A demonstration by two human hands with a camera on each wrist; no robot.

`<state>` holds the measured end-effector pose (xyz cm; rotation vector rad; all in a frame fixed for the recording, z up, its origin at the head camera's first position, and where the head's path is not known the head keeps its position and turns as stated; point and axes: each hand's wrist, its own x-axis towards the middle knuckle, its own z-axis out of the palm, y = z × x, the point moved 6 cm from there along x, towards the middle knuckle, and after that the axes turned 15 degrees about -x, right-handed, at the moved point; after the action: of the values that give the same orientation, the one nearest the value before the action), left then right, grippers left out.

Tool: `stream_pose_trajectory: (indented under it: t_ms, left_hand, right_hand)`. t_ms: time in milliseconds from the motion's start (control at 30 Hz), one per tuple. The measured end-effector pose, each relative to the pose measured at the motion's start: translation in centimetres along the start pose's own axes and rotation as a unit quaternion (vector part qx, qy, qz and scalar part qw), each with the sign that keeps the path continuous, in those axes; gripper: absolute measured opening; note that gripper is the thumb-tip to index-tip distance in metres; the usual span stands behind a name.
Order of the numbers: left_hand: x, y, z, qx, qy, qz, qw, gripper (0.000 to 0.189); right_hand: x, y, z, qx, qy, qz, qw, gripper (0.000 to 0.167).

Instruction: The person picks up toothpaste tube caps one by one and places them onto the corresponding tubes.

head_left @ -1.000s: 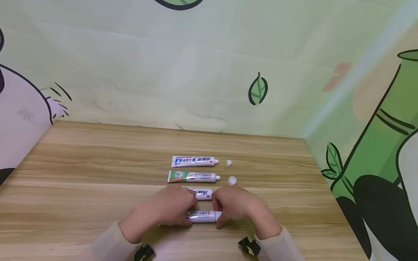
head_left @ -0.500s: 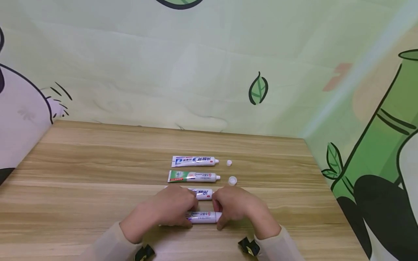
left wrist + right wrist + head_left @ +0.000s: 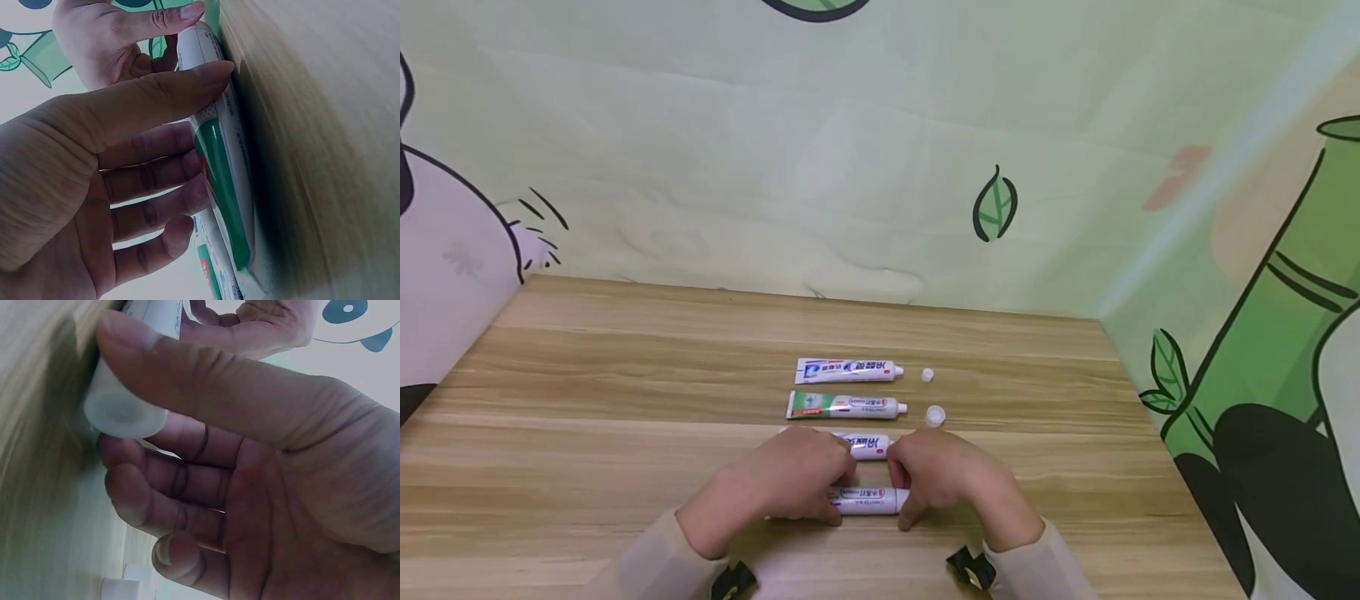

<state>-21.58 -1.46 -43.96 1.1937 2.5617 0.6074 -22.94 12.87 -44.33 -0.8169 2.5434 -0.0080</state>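
Nearest tube (image 3: 867, 501) rests on the worktop (image 3: 625, 450): left hand (image 3: 793, 471) fingers pinch its body, right hand (image 3: 942, 468) fingers its cap (image 3: 122, 403). Beyond it: a blue-lettered tube (image 3: 869, 447), partly covered; farther, a green-and-white tube (image 3: 846, 407), larger loose cap (image 3: 935, 416); then a blue-and-white tube (image 3: 847, 371), smaller loose cap (image 3: 928, 375).

The head camera looks forward and down across the worktop (image 3: 625, 375), beyond its far edge (image 3: 812, 299); the wrist cameras, low and close, face the nearest tube (image 3: 867, 501) from opposite ends, all three views sharing it.
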Motion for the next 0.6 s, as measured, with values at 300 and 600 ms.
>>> stream_pose_trajectory:
  t_ms: [300, 600]
  left_hand:
    - [0.0, -0.1, -0.1, -0.015, -0.005, -0.012, 0.9998, 0.033]
    - [-0.2, -0.8, -1.2, -0.057, 0.0, -0.038, 0.9977, 0.035]
  right_hand:
    - [-0.1, 0.0, 0.0, 0.015, 0.004, -0.005, 0.9999, 0.039]
    - [-1.3, 1.3, -1.6, 0.072, 0.05, -0.015, 0.996, 0.036]
